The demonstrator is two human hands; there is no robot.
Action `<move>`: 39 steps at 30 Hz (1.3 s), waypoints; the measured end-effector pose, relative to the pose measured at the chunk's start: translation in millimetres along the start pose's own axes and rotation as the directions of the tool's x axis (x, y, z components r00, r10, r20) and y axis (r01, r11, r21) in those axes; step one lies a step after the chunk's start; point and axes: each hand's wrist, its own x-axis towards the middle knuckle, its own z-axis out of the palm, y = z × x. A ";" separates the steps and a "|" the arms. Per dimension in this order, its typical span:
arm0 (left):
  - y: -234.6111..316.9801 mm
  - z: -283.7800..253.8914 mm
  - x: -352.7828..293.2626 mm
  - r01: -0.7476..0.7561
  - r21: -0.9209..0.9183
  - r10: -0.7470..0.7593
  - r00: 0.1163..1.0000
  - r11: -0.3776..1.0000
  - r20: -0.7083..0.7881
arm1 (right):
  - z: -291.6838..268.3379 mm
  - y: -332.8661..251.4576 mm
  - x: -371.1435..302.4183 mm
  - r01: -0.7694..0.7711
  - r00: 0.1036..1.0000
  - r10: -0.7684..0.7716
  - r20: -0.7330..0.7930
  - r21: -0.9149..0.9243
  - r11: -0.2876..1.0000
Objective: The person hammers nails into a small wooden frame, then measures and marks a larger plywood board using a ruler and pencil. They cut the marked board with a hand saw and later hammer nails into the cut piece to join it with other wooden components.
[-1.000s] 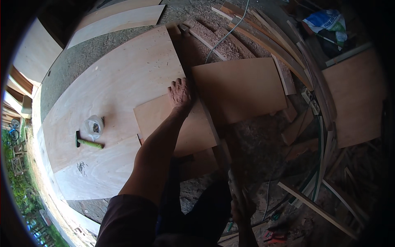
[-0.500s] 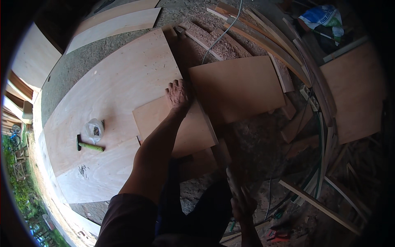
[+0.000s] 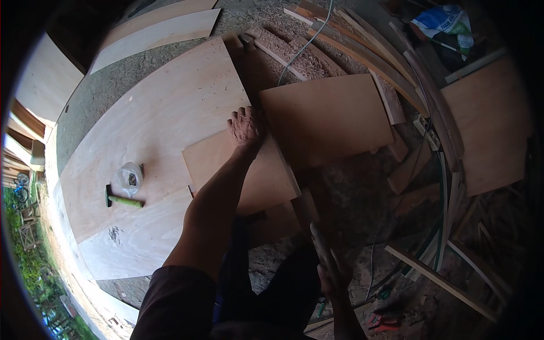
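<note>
A small plywood board (image 3: 266,181) lies on top of a large pale plywood sheet (image 3: 141,124). My left hand (image 3: 246,127) presses on the small board near its far right corner, fingers spread and slightly bent, thumb out of sight. Low on the right, my right hand (image 3: 334,279) is wrapped round the handle of what looks like a handsaw (image 3: 306,211). Its dark blade slants up to the small board's near right corner; shadow hides where the teeth are. On the sheet, left of my left forearm, lie a hammer (image 3: 126,201) with a green handle and a clear plastic bag of nails (image 3: 132,179).
Right of the sheet's edge rests another plywood piece (image 3: 328,122). Behind it are long planks (image 3: 368,56) and a grey cable (image 3: 306,51) over wood shavings. Loose strips (image 3: 442,283) and a red tool (image 3: 383,323) lie at lower right. A blue-and-white sack (image 3: 445,25) sits far right.
My right hand has shifted slightly up and forward with the handsaw. My left hand and the small board have stayed in place.
</note>
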 end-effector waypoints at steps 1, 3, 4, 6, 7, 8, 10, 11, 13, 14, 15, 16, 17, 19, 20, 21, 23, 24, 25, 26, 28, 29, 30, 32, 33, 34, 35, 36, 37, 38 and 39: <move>2.7 4.9 2.9 -0.015 -0.006 0.015 1.000 1.000 -0.003 | 20.2 -3.6 47.9 0.115 0.983 -0.108 -0.146 0.040 0.993; -0.9 7.6 -0.1 -0.006 0.043 0.006 1.000 0.999 -0.002 | 31.8 -36.1 103.2 -0.066 0.990 0.098 -0.100 0.284 0.956; 1.1 7.7 -0.3 -0.003 0.061 0.003 1.000 0.998 0.004 | 32.6 -30.2 96.6 -0.017 0.989 0.053 -0.136 0.254 0.967; 6.0 1.5 3.2 0.062 0.035 -0.064 0.996 0.997 0.063 | 34.6 -5.0 55.5 0.074 0.980 -0.036 -0.194 0.191 0.979; 6.7 -5.3 6.3 0.101 0.023 -0.103 0.991 0.995 0.089 | 18.7 2.6 16.7 0.048 0.993 -0.032 -0.114 0.141 0.989; 2.0 -8.2 4.4 0.093 0.027 -0.095 0.993 0.995 0.064 | -2.5 5.7 -25.1 0.018 1.000 -0.016 -0.026 0.098 0.995; -3.0 -3.0 -0.5 0.064 0.034 -0.065 0.998 0.997 0.026 | -53.9 -9.9 -57.2 -0.316 0.749 0.399 0.529 -0.244 0.917; -2.4 -0.1 -2.1 0.052 0.041 -0.053 0.998 0.998 0.025 | -54.4 -13.7 -55.8 -0.360 0.737 0.428 0.523 -0.232 0.904; 0.7 1.6 -0.9 0.032 0.052 -0.032 0.999 0.998 0.007 | -53.0 -19.7 -38.3 -0.435 0.719 0.476 0.506 -0.207 0.877; 2.3 1.0 -1.6 0.050 0.045 -0.051 0.998 0.998 0.030 | -30.9 -4.3 -30.5 -0.231 0.929 0.217 0.300 0.011 0.973; 6.5 0.3 1.5 0.061 0.034 -0.062 0.997 0.998 0.043 | -3.0 15.4 -17.6 0.050 0.999 -0.051 0.005 0.160 0.986; 5.2 -0.8 2.8 0.075 0.036 -0.077 0.996 0.997 0.052 | 14.2 16.6 9.6 0.095 0.994 -0.085 -0.071 0.144 0.985; 2.1 -1.8 4.0 0.067 0.033 -0.069 0.996 0.997 0.064 | 27.0 10.3 33.3 0.141 0.981 -0.122 -0.149 0.126 0.982; -6.2 -4.6 -2.0 0.060 0.026 -0.062 0.994 0.998 0.088 | 35.5 -2.5 47.6 0.142 0.973 -0.084 -0.214 0.273 0.951; -0.3 -5.4 -18.3 -0.019 -0.016 0.020 0.998 1.000 0.057 | 34.4 -1.0 48.2 0.131 0.970 -0.051 -0.239 0.335 0.933; 0.5 -6.8 -44.9 -0.098 -0.050 0.099 0.995 0.994 0.028 | 38.2 2.4 44.9 0.141 0.962 -0.051 -0.268 0.330 0.933; -19.5 24.1 -104.7 -0.098 0.085 0.100 0.995 0.992 -0.020 | 53.6 2.9 40.7 0.173 0.945 -0.056 -0.323 0.348 0.921; -12.3 30.2 -138.3 -0.058 0.117 0.051 0.997 0.991 0.065 | 49.9 2.6 38.9 0.143 0.954 -0.028 -0.299 0.370 0.918; -3.1 31.4 -156.4 -0.018 0.156 -0.003 0.991 0.988 0.134 | 43.6 -0.7 45.0 0.127 0.960 -0.013 -0.280 0.394 0.910; 11.1 25.3 -168.7 0.070 0.078 -0.083 0.978 0.995 0.193 | 44.8 -0.5 49.3 0.090 0.971 0.012 -0.237 0.416 0.905; -0.7 16.7 -160.5 -0.015 0.065 0.012 0.999 0.998 0.046 | 34.3 -22.3 64.1 0.042 0.977 0.049 -0.207 0.414 0.909; -10.8 14.1 -159.8 -0.047 0.070 0.048 0.999 0.996 -0.018 | 34.7 -30.6 68.2 0.011 0.982 0.069 -0.176 0.416 0.909; -6.4 14.1 -146.6 -0.053 0.077 0.054 0.999 0.996 -0.005 | 34.9 -32.3 77.0 0.003 0.982 0.081 -0.168 0.451 0.893; -2.8 13.1 -115.4 -0.063 0.101 0.061 0.998 0.993 0.022 | 40.4 -33.3 94.6 -0.010 0.984 0.101 -0.145 0.525 0.851; -8.2 12.9 -110.5 -0.061 0.122 0.056 0.998 0.991 0.040 | 40.2 -35.4 102.2 0.032 0.988 0.048 -0.149 0.493 0.869; -3.7 7.9 -111.8 -0.084 0.122 0.079 0.996 0.989 0.048 | 36.3 -35.2 107.9 0.067 0.988 0.002 -0.152 0.451 0.890; 5.7 5.3 -112.1 -0.033 0.133 0.023 0.996 0.991 0.081 | 37.6 -31.9 109.6 0.086 0.988 -0.021 -0.156 0.424 0.901; 26.3 -1.7 -109.7 0.012 0.139 -0.028 0.993 0.990 0.114 | 35.5 -28.0 111.1 0.104 0.986 -0.042 -0.164 0.392 0.914; 31.8 -4.6 -108.9 0.066 0.162 -0.090 0.986 0.985 0.144 | 41.3 -25.8 108.6 0.111 0.984 -0.047 -0.170 0.389 0.915; 29.4 -2.8 -106.0 0.064 0.120 -0.078 0.990 0.991 0.113 | 45.4 -23.3 106.7 0.116 0.983 -0.050 -0.176 0.384 0.916; 25.7 -0.4 -105.1 0.059 0.074 -0.066 0.994 0.995 0.090 | 45.8 -23.0 103.8 0.083 0.987 -0.021 -0.160 0.389 0.918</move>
